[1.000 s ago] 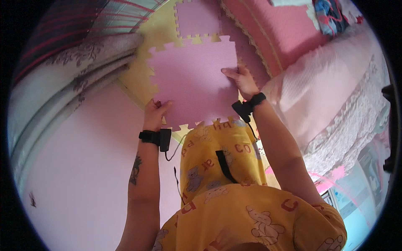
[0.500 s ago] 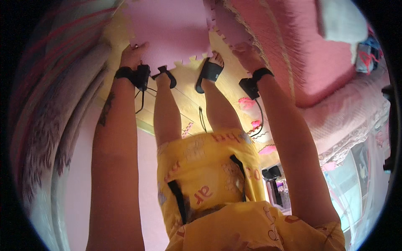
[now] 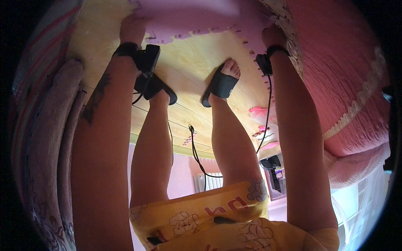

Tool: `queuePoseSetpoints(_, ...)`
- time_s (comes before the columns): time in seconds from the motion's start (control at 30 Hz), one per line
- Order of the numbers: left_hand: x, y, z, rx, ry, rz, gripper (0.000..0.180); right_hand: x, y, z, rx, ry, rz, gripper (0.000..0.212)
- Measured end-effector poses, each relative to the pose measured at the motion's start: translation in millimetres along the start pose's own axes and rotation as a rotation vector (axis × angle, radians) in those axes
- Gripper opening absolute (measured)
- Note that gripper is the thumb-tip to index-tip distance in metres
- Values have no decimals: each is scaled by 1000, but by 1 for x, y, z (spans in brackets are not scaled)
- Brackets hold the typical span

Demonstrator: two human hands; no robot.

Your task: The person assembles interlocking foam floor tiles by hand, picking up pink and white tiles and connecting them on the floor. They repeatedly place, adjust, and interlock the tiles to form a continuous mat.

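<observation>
A purple foam mat [image 3: 188, 16] with toothed puzzle edges lies on the floor at the top of the view. My left hand [image 3: 133, 30] is at its left corner, fingers closed over the edge, in dim light. My right hand [image 3: 274, 37] is down by the right-hand strip of purple mat [image 3: 250, 44], beside the pink bed cover. Its fingers are in shadow and hard to make out. Both wrists wear black straps with small black boxes, the left box [image 3: 147, 58] and the right box [image 3: 263, 65], each trailing a cable.
Between the hands, my feet in black slides [image 3: 222, 85] stand on the pale wood floor [image 3: 184, 58]. A pink bed cover [image 3: 339, 62] rises on the right, and greyish-mauve fabric [image 3: 50, 138] hangs on the left. A looped black cable [image 3: 193, 142] dangles between my legs.
The mat's near edge now lies farther from my feet, showing more floor. Both hands have reached farther forward, the right also outward. My view has shifted too.
</observation>
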State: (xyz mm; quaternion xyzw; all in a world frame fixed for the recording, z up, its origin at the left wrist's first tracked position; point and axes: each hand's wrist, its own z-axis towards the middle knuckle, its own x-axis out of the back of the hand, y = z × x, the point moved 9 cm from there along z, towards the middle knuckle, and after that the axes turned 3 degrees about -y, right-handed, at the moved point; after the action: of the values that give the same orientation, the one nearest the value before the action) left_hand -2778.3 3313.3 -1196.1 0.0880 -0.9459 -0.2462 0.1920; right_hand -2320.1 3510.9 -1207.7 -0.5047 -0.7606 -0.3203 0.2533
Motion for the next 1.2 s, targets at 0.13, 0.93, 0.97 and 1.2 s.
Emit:
queuePoseSetpoints(0.13, -34, 12, -16, 118, -242, -31, 42, -10, -2, 7, 31, -32, -35, 37)
queuePoseSetpoints(0.93, -4, 93, -255, -134, -4, 77, 44, 190, -227, -221, 698, -759, 1380, 15)
queuePoseSetpoints(0.97, 7, 91, -266, -47, 74, -30, 42, 197, -216, -208, 682, -598, 1382, 15)
queuePoseSetpoints(1.2, 38, 114, -354, 313, 530, -548, 37, 119, -149, -70, 39, -370, 1820, 19)
